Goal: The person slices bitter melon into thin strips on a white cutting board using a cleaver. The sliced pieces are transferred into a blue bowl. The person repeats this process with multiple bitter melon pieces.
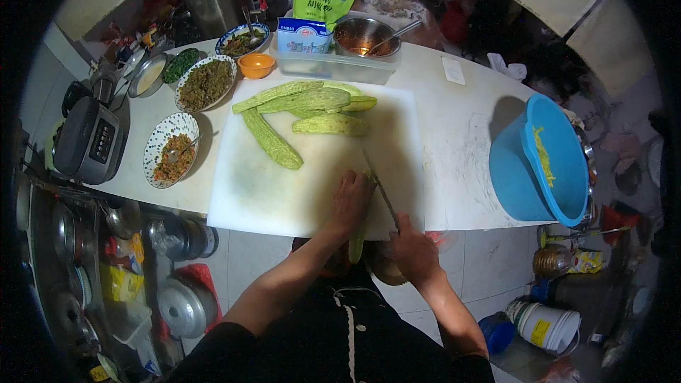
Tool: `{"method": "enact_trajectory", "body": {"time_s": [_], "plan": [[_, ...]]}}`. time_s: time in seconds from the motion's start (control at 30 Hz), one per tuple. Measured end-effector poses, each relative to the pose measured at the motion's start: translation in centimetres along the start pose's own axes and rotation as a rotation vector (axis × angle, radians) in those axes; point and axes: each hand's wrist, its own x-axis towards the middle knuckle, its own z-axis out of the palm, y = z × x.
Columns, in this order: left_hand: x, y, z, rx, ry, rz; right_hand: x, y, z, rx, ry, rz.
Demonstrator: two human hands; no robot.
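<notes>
My left hand presses down on a pale green gourd piece at the front of the white cutting board. The near end of that piece sticks out past the board's edge, and much of it is hidden under my fingers. In my right hand is the handle of a kitchen knife. Its blade points away from me and lies close along the right side of my left fingers. Farther back on the board, several peeled green gourds lie in a loose heap, one long gourd slanting towards me.
A blue plastic bucket with green shreds inside stands at the right. At the left are a bowl of diced filling, a bowl of dark minced food and a grey appliance. Behind the board sit an orange bowl and a clear plastic tub.
</notes>
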Motion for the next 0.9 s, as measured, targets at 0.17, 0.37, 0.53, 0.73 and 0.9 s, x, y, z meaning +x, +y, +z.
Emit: {"method": "enact_trajectory", "body": {"time_s": [0.17, 0.37, 0.53, 0.73, 0.9], "plan": [[-0.1, 0.2, 0.0, 0.012, 0.003, 0.01, 0.5, 1.6, 1.7, -0.019, -0.028, -0.006], [-0.1, -1.2, 0.8, 0.051, 0.036, 0.062, 2.7, 0.5, -0.6, 0.051, -0.083, -0.013], [-0.1, 0.0, 0.4, 0.031, 0.032, 0.035, 2.4, 3.0, 2.7, -0.016, -0.007, -0.106], [-0.2, 0.0, -0.2, 0.009, 0.042, 0.033, 2.3, 0.3, -0.9, -0.052, -0.114, -0.052], [-0.2, 0.5, -0.4, -0.011, 0.047, 0.05, 3.4, 2.3, 2.1, -0.197, -0.079, -0.175]]}}
